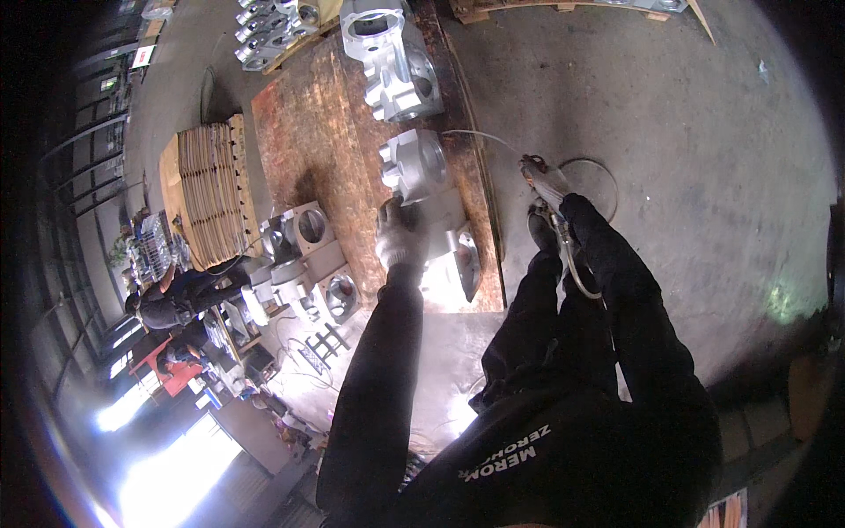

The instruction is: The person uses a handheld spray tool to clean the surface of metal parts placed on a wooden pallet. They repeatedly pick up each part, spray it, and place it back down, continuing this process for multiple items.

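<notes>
Two gloved hands: the left hand rests on a metal part along the table's right edge, grip unclear; the right hand's fingers curl around a hose.

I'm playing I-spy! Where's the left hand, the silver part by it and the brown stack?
Left hand [402,236]: head view, middle of hand.
Silver part [414,163]: head view, rounded upper end.
Brown stack [209,194]: head view, ridged middle.
</notes>
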The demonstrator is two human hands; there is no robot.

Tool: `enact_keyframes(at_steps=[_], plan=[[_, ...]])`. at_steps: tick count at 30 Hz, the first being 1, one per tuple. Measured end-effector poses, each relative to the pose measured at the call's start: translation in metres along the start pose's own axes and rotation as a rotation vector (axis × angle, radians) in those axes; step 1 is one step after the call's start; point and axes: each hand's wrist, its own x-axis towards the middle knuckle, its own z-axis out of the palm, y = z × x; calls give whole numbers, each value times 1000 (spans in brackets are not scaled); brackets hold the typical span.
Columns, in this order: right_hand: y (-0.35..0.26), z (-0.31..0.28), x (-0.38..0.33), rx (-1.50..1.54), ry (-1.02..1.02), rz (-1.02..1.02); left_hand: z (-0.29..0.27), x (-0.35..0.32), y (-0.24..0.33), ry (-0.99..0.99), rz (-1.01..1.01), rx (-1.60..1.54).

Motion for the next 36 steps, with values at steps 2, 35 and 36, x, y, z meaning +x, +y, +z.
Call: enact_keyframes(at_steps=[2, 35, 36], plan=[[-28, 12, -13, 87, 0, 228, 11, -1, -19, 61, 64, -79], [-3, -9, -23, -551, -71, -461, -10, -3, 6, -3, -4, 38], [-45, -8, -50, -588, -105, -277, -18, -10, 3, -12, -56, 53]])
